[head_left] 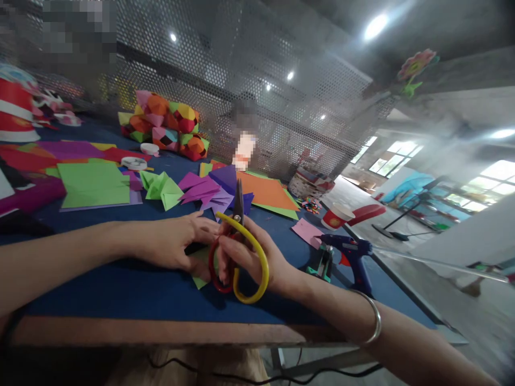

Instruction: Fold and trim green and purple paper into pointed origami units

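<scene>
R hand (274, 258) w/ scissors (238, 219); cup logo (332, 220) blurry.

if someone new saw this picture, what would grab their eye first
Probably the scissors with yellow and red handles, held in the right hand near the centre. Next, the cluster of multicoloured paper shapes at the back of the blue table, left of centre. Then the dark blue glue gun on the right.

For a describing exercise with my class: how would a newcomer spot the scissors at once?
Over the blue table, find the right hand, whose forearm wears a silver bangle. The scissors are in that hand, dark blades pointing away. One yellow loop and one red loop set them apart from the folded papers beyond.
</scene>
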`<state>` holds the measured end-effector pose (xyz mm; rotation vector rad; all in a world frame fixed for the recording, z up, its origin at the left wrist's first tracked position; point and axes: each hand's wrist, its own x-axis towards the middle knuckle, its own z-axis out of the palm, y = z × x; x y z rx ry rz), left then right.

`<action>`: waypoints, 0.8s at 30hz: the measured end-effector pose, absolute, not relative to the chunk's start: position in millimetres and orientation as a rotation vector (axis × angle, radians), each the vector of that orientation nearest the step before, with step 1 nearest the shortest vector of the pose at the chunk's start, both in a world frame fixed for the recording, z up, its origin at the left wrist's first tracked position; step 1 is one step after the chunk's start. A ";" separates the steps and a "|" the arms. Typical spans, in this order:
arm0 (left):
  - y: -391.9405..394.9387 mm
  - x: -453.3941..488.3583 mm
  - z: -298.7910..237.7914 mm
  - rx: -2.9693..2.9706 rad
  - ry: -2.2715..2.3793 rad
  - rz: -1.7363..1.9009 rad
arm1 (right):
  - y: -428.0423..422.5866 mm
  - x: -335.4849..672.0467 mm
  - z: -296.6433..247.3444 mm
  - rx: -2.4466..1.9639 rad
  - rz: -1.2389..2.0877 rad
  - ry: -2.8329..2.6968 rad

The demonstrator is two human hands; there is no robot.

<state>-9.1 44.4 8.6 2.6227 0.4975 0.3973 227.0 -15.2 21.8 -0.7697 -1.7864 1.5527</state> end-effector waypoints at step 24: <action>63.0 -22.7 -12.3 2.711 0.550 0.291 | 19.8 273.8 24.2 -0.960 1.271 -1.915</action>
